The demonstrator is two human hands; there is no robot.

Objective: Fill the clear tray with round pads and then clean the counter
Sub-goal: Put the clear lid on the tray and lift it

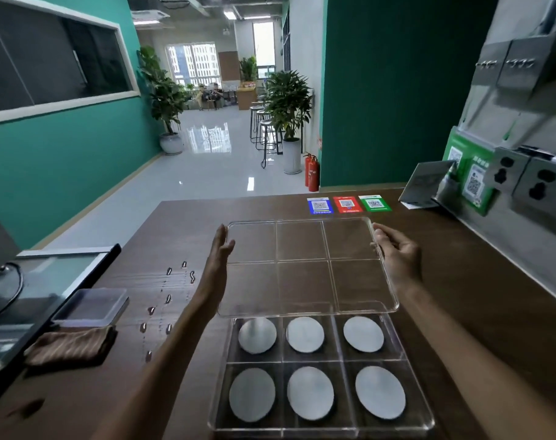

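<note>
A clear six-compartment tray (419, 404) sits on the brown counter (461, 281) near me, with one white round pad (305, 334) in each compartment. Above and just beyond it I hold a clear lid (302, 268) with a matching grid. My left hand (221, 249) presses flat against the lid's left edge, fingers straight. My right hand (396, 252) grips its right edge with curled fingers. Water drops (168, 300) lie on the counter to the left.
A folded brown cloth (71, 346) lies at the left, with a small clear plastic box (91, 304) behind it. Three QR stickers (348, 204) sit at the counter's far edge. A steel wall with sockets (524, 182) runs along the right.
</note>
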